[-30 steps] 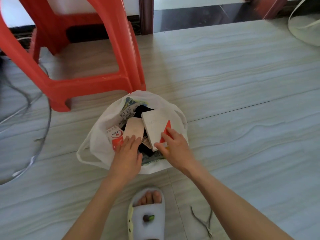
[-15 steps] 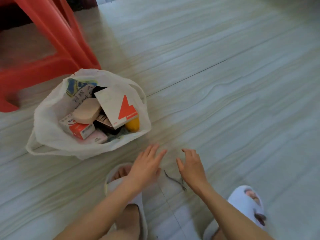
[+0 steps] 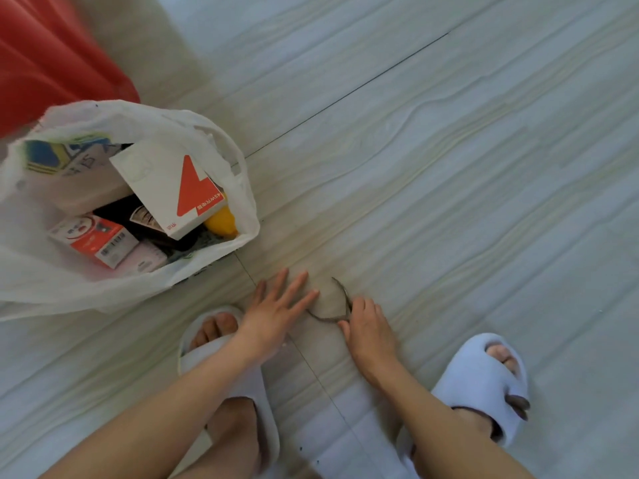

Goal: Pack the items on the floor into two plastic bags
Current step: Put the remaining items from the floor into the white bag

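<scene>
Metal cuticle nippers [image 3: 332, 305], thin and V-shaped, are seen lying on the pale wood-grain floor [image 3: 449, 202], at about 6 o'clock from centre. Their hinged end is pinched by the fingers [image 3: 356, 304] of the right hand [image 3: 370, 331]. The left hand [image 3: 276, 312] is held flat with fingers spread wide, its tips just beside the nippers. A white plastic bag [image 3: 221, 146] is found at 9 o'clock, open, with a white box bearing a red triangle [image 3: 169, 188] and a red-and-white carton [image 3: 93, 243] inside.
</scene>
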`<state>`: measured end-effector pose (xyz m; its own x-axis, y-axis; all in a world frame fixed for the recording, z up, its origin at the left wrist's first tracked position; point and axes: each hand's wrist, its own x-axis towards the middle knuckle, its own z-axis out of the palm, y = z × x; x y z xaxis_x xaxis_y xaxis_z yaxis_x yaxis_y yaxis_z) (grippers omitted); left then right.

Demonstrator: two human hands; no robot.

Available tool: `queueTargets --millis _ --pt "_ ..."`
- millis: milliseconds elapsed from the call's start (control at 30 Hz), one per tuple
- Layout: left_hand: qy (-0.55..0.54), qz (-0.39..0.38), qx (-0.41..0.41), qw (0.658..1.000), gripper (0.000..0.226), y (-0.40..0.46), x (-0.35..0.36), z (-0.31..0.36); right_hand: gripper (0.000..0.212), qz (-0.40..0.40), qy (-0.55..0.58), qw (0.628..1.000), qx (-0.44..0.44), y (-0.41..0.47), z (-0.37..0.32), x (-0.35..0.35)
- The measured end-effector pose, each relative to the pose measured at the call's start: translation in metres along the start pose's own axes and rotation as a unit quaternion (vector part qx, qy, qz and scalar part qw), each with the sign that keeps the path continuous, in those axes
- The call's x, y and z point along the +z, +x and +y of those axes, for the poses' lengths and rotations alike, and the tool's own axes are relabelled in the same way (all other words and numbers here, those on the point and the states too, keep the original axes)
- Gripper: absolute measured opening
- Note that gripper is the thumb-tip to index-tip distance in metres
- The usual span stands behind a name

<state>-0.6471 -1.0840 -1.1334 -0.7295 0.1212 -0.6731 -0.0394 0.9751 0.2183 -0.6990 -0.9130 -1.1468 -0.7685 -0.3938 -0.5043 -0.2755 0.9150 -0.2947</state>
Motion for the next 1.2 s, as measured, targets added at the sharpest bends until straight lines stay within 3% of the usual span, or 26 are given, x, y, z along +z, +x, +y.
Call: queueTargets --millis 100,200,300,400,700,867,967,1100,1200 --pt "-0.001 0.011 0.0 1.0 0.088 0.0 0.001 -0.001 0.041 0.017 -0.021 0.999 -0.017 0.007 0.004 -0.001" --pt "-0.03 0.002 0.003 1.0 0.083 0.001 -0.004 -0.002 0.023 -0.014 -0.015 1.0 0.01 0.008 0.007 -0.005" --pt "-0.058 -0.01 -0.004 0.998 0.082 -0.001 -0.004 -0.007 0.023 -0.008 -0.009 0.999 0.052 0.003 0.01 -0.003" --pt "-0.057 0.0 -0.003 0.998 0.08 -0.005 0.003 -0.011 0.019 0.028 -0.007 0.999 0.04 0.0 0.008 0.001" --pt "-0.094 0.035 -0.014 0.995 0.074 -0.006 0.015 -0.009 0.026 0.061 0.18 0.979 0.077 0.002 0.009 -0.007" --pt "-0.108 0.032 -0.019 0.993 0.073 -0.006 0.011 -0.008 0.025 0.095 0.122 0.987 0.034 0.004 0.007 -0.013" --pt "-0.115 0.021 -0.019 0.993 0.071 -0.005 0.009 -0.008 0.029 0.166 0.086 0.982 -0.007 0.002 0.006 -0.019" --pt "-0.166 -0.001 -0.026 0.986 0.063 -0.002 -0.002 -0.006 0.015 0.162 0.182 0.969 0.025 0.0 -0.002 -0.04" --pt "-0.269 0.049 -0.074 0.959 0.046 -0.008 -0.02 -0.005 0.014 0.164 0.267 0.947 0.069 -0.002 -0.016 -0.066"
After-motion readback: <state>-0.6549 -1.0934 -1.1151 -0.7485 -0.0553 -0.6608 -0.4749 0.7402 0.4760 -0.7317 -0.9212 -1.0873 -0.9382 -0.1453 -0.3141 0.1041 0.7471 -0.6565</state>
